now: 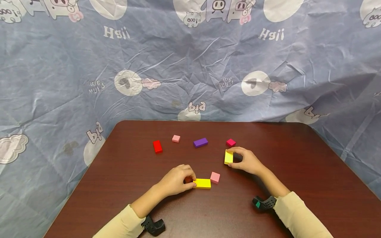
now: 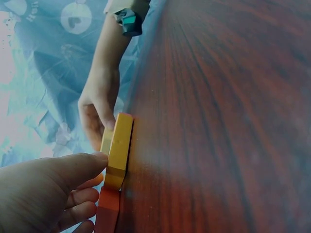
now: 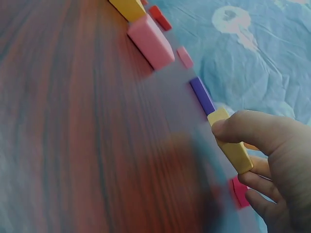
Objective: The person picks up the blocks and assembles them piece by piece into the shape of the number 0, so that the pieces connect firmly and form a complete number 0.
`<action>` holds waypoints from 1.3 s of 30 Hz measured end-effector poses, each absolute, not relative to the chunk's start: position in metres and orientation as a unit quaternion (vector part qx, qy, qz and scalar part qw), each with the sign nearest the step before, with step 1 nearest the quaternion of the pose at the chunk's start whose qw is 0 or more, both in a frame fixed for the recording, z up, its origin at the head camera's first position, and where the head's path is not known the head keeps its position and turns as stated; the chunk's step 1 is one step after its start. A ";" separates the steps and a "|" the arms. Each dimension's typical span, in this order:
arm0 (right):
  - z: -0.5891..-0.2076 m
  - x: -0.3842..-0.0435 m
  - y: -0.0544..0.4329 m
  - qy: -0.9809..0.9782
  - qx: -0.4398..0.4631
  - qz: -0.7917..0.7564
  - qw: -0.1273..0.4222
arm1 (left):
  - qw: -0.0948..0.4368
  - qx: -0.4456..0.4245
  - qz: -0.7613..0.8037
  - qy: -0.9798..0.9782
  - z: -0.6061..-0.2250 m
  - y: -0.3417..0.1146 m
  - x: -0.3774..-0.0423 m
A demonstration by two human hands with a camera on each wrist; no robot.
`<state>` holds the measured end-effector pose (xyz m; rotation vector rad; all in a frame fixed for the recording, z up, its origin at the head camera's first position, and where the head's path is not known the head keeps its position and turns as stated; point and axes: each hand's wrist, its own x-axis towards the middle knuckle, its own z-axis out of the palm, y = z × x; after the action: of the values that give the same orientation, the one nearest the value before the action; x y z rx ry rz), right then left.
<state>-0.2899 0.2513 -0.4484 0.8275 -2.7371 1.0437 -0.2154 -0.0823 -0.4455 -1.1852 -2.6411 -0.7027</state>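
In the head view, my left hand [image 1: 178, 180] pinches the left end of a flat yellow block [image 1: 203, 183] lying on the table. A pink block [image 1: 215, 177] sits right at that block's other end. Farther right and back, my right hand [image 1: 247, 161] holds a second yellow block [image 1: 228, 157] between thumb and fingers. The right wrist view has the thumb on this yellow block's [image 3: 232, 148] face, with fingers behind it. Thumb and fingers also show at the near yellow block [image 2: 120, 151] in the left wrist view.
Behind the hands lie a red block [image 1: 157, 146], a small pink block [image 1: 176, 138], a purple block [image 1: 200, 142] and a magenta block [image 1: 231, 142]. The dark wooden table [image 1: 119, 205] ends at a hanging blue patterned cloth [image 1: 166, 59].
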 end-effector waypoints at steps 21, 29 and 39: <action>-0.451 -0.285 0.206 -0.883 0.328 0.335 0.019 | 0.069 -0.392 -0.240 -0.885 -0.444 -0.083 -0.215; -0.453 -0.283 0.203 -0.874 0.335 0.351 0.012 | 0.073 -0.395 -0.241 -0.884 -0.444 -0.082 -0.215; -0.453 -0.282 0.206 -0.870 0.342 0.354 -0.017 | 0.075 -0.395 -0.239 -0.884 -0.444 -0.082 -0.215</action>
<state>-0.2817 0.2063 -0.4527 1.0863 -2.7640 1.1235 -0.2154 -0.0821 -0.4441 -1.1850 -2.6519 -0.7168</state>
